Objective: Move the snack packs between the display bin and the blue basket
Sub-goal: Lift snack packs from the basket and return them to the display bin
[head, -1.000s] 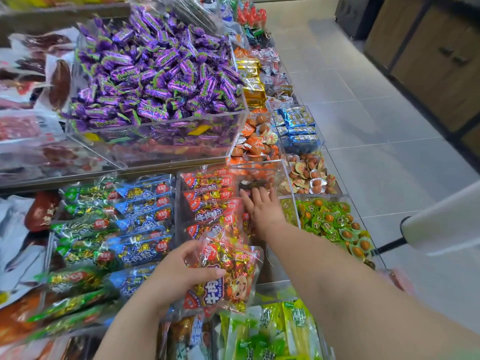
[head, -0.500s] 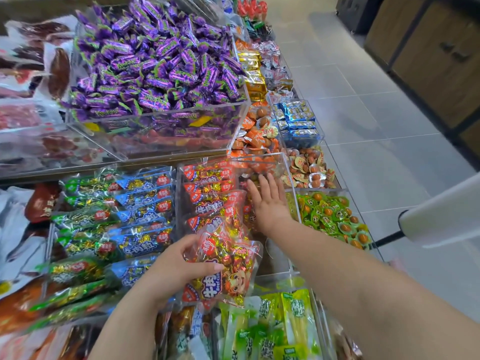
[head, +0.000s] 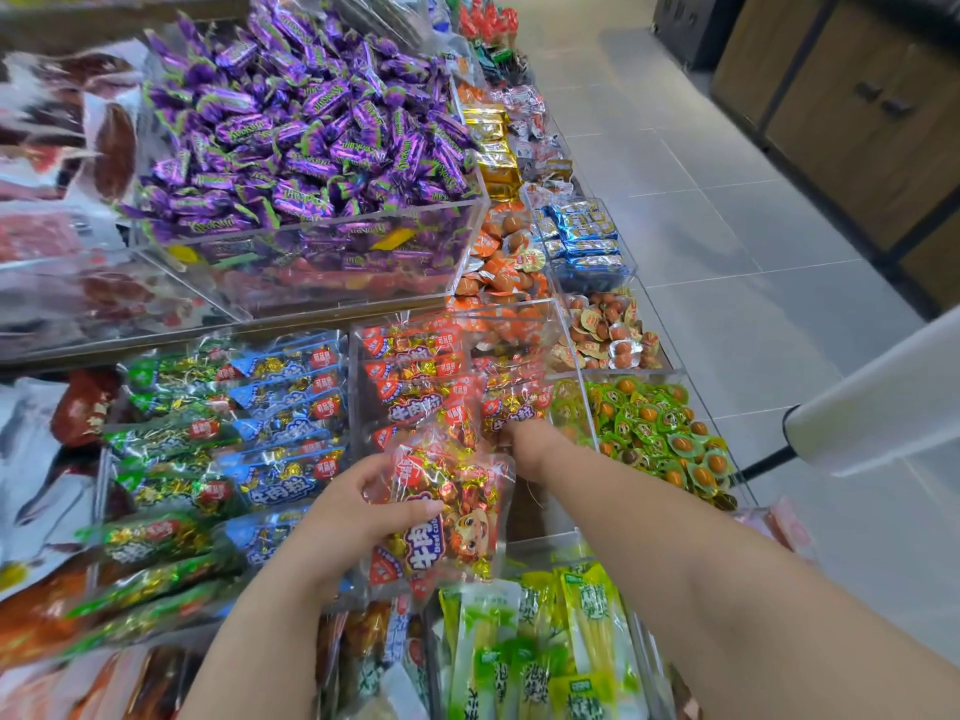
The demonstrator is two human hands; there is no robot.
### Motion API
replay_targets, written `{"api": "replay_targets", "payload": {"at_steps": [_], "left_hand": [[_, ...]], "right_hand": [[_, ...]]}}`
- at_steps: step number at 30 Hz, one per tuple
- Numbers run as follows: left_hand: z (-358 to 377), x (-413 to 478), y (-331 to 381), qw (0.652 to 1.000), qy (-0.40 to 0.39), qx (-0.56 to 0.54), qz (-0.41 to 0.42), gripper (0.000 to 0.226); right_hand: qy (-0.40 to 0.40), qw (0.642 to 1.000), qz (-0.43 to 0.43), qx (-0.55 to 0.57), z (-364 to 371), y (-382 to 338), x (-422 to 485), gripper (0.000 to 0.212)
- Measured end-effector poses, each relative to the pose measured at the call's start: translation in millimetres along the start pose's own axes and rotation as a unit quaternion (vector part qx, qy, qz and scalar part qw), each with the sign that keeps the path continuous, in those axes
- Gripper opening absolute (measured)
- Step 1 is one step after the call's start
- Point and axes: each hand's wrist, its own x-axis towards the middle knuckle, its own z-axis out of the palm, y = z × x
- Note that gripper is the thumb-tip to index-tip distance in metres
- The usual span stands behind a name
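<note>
The red snack pack [head: 447, 517] sits in my left hand [head: 353, 517], thumb curled across its front, at the near end of the clear display bin [head: 571, 350]. My right hand [head: 530, 446] dips into that bin among the stacked packs [head: 415, 402]; its fingers are hidden, so I cannot tell their grip.

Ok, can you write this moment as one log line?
left hand: holds red snack pack | right hand: down in display bin, fingers hidden | blue basket: not in view
</note>
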Motion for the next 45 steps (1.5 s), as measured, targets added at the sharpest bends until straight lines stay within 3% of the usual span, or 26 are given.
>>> {"api": "replay_targets", "payload": {"at_steps": [2,4,8,11,13,15,17,21,23,24,26,28,30,33,37,39,42,45], "left_hand": [[-1,-2,4,0.999,-0.004,-0.032,-0.012,0.103],[0,-5,9,0.999,0.000,-0.040,-0.014,0.116],[1,-9,12,1.000,0.008,-0.005,-0.004,0.123],[6,-12,15,0.999,0.020,0.024,0.019,0.121],[12,-15,16,0.998,0.033,0.045,0.027,0.105],[16,-18,16,0.997,0.036,0.054,0.029,0.083],[17,-20,13,0.999,0.019,0.027,0.014,0.075],[15,-25,10,0.998,0.008,-0.056,-0.018,0.102],[16,-26,9,0.995,0.008,-0.103,-0.013,0.102],[17,-26,8,0.992,0.015,-0.121,-0.004,0.096],[18,-27,8,0.993,0.042,-0.113,0.010,0.082],[19,-27,6,0.997,0.065,-0.027,0.025,0.070],[21,-26,5,0.995,0.071,0.063,0.034,0.070],[29,-22,8,0.991,0.054,0.113,0.042,0.080],[38,-18,13,0.989,0.062,0.122,0.056,0.074],[41,-17,14,0.990,0.066,0.114,0.052,0.072],[35,-14,12,0.990,0.102,0.076,0.052,0.056],[20,-10,13,0.986,0.162,0.026,0.036,0.056]], "right_hand": [[0.000,1.000,0.006,0.024,-5,-3,-10,0.033],[0.053,0.991,0.011,0.124,-15,-4,-23,0.028],[0.175,0.909,-0.042,0.376,-35,-8,-73,0.020],[0.089,0.903,-0.137,0.398,-42,-18,-118,0.012],[0.058,0.922,-0.160,0.347,-40,-21,-135,0.024],[0.068,0.931,-0.142,0.329,-35,-21,-144,0.035],[0.080,0.913,-0.116,0.382,-29,-16,-149,0.035],[0.104,0.833,-0.035,0.543,-11,-5,-153,0.036],[0.093,0.803,-0.010,0.589,3,-7,-153,0.035],[0.079,0.804,-0.003,0.589,9,-10,-154,0.037],[0.075,0.860,0.008,0.504,15,-12,-157,0.050],[0.132,0.920,-0.004,0.369,17,-7,-158,0.084],[0.192,0.942,-0.088,0.260,9,-6,-163,0.111],[0.193,0.950,-0.216,0.117,-3,-10,-166,0.108],[0.136,0.968,-0.177,0.113,-6,-14,-164,0.110],[0.121,0.974,-0.154,0.117,-8,-12,-164,0.102],[0.119,0.971,-0.153,0.138,-24,0,-164,0.035],[0.188,0.949,-0.121,0.225,-51,18,-158,0.020]]}}
